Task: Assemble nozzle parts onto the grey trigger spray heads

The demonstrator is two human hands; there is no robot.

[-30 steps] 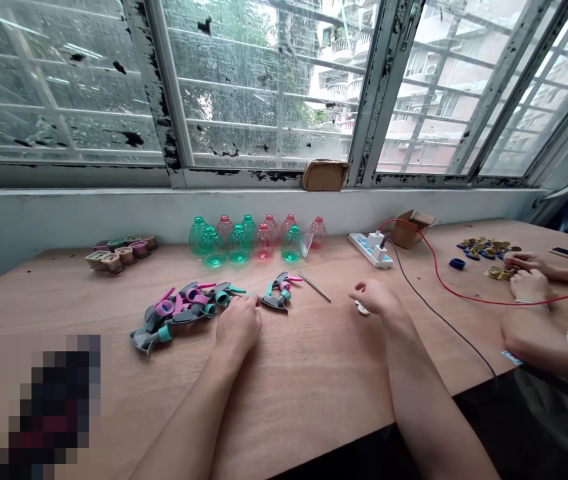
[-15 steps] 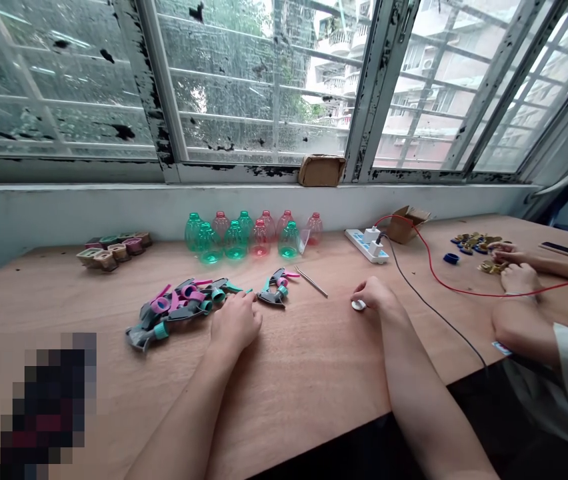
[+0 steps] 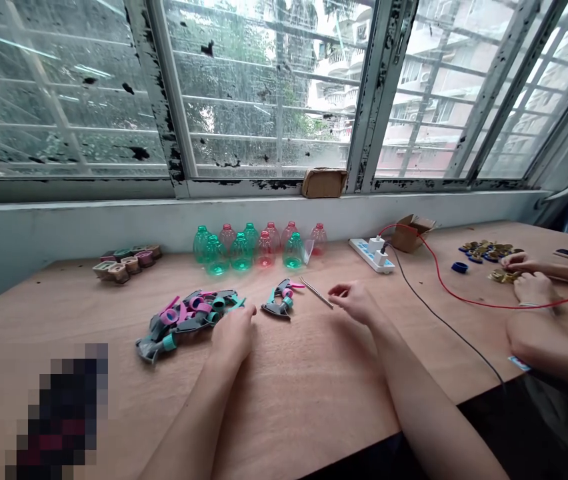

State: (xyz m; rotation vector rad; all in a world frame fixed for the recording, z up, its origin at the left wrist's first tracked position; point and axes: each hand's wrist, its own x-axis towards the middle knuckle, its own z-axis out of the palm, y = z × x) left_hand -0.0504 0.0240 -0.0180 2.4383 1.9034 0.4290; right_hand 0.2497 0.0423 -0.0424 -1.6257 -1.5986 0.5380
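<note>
My left hand [image 3: 234, 332] rests at the right edge of a pile of grey, pink and teal spray trigger heads [image 3: 191, 313]. Its fingers curl together, and whatever may be in them is hidden. My right hand [image 3: 357, 303] hovers with thumb and fingers apart near the close end of thin metal tweezers [image 3: 317, 293], seemingly without gripping them. Between the two hands, a smaller group of trigger heads [image 3: 280, 301] lies beside the tweezers. No white disc shows now.
Green bottles [image 3: 241, 253] and pink bottles [image 3: 265, 250] stand along the wall. A white power strip [image 3: 371, 257], red cable [image 3: 434, 267] and cardboard box [image 3: 409, 233] lie right of them. At far right, a co-worker's hands [image 3: 534, 287] handle gold parts. Small containers [image 3: 119, 270] sit left.
My right hand has moved left to the tweezers, its fingers now apart. The white disc that was at its fingertips is out of sight. My left hand has barely moved; the view has tilted up slightly.
</note>
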